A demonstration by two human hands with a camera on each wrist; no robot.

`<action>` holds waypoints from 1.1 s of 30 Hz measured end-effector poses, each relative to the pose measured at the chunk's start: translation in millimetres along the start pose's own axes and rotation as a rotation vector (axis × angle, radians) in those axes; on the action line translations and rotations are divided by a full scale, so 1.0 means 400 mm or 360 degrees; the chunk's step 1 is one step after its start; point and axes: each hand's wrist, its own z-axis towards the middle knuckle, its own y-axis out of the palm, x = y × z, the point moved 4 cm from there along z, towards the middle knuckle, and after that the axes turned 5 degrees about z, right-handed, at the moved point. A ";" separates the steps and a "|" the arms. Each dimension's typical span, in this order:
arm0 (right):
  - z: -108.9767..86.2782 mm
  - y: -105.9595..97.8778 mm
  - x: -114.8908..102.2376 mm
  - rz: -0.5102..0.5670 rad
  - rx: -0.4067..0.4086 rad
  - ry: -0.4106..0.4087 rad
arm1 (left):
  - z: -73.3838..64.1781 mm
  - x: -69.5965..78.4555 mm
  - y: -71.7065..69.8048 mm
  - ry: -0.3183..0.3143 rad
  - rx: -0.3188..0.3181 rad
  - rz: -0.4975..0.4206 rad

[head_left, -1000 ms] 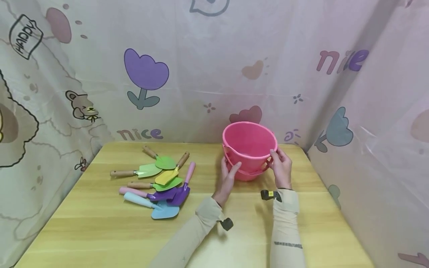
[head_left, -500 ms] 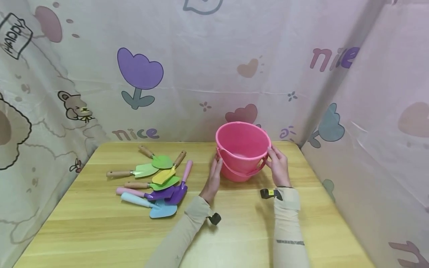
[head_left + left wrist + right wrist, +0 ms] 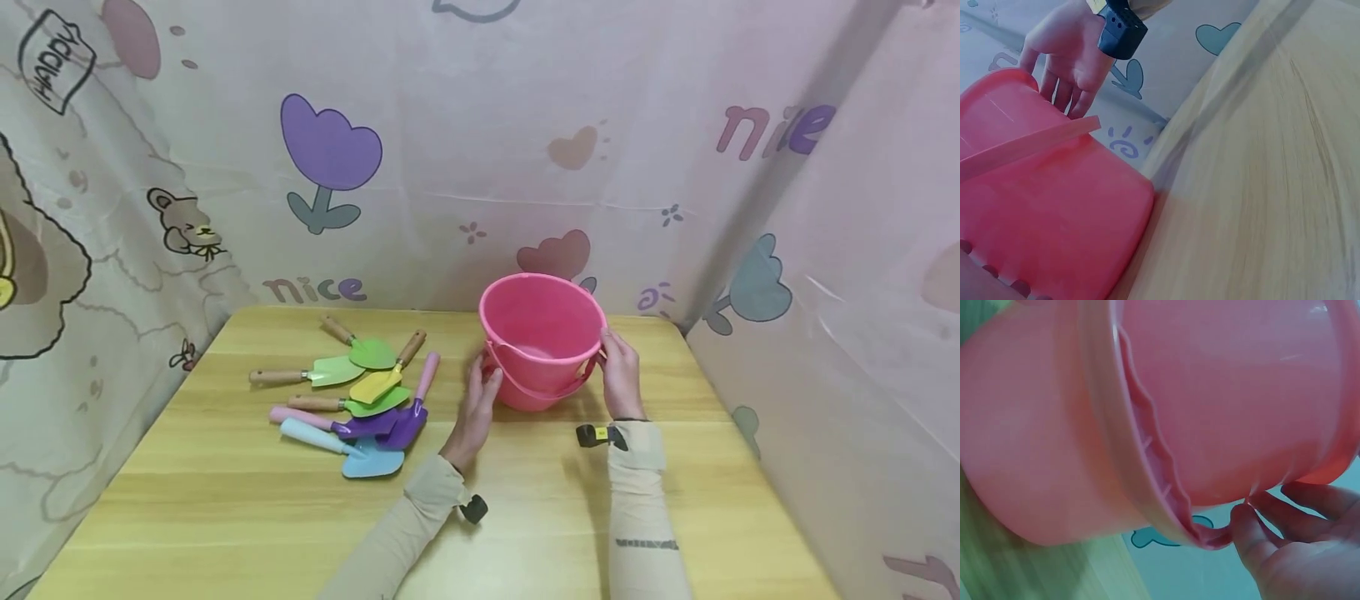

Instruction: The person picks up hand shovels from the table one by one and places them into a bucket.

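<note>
A pink bucket (image 3: 536, 379) stands upright towards the back right of the table. Its handle (image 3: 525, 385) hangs down across the front, and in the right wrist view the bail (image 3: 1141, 469) shows a wavy inner edge. My left hand (image 3: 470, 417) rests against the bucket's left side, thumb apart from the fingers; its fingertips are partly hidden. At the right rim my right hand (image 3: 622, 379) pinches the bucket where the handle joins it. The right wrist view shows this hand's thumb (image 3: 1250, 534) by the handle's end, with the fingers behind.
Left on the wooden table (image 3: 225, 517) lies a pile of small garden trowels: green with wooden handles, a yellow trowel (image 3: 375, 386), purple ones with pink handles, and a light blue trowel (image 3: 372, 461). A patterned curtain (image 3: 435, 125) encloses the back and sides.
The bucket has turned a little and shifted slightly left. My left hand has moved from its front to its left side; my right hand stays at the right rim.
</note>
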 end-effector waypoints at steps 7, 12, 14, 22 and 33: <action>-0.002 -0.029 -0.006 -0.0011 0.0115 0.0032 | 0.003 0.000 0.003 -0.0017 -0.0136 -0.0035; -0.012 -0.032 -0.016 -0.0039 0.0180 0.0039 | 0.004 0.003 -0.024 -0.0038 -0.0120 -0.0024; -0.014 -0.021 -0.014 -0.0029 0.0167 0.0049 | 0.005 0.004 -0.056 -0.0081 -0.0036 0.0037; -0.018 -0.001 -0.002 -0.0032 0.0193 0.0118 | 0.039 0.070 -0.250 -0.0088 0.0202 0.0295; -0.015 0.001 0.009 -0.0015 0.0129 0.0104 | -0.019 0.099 -0.683 -0.0413 0.0725 0.0469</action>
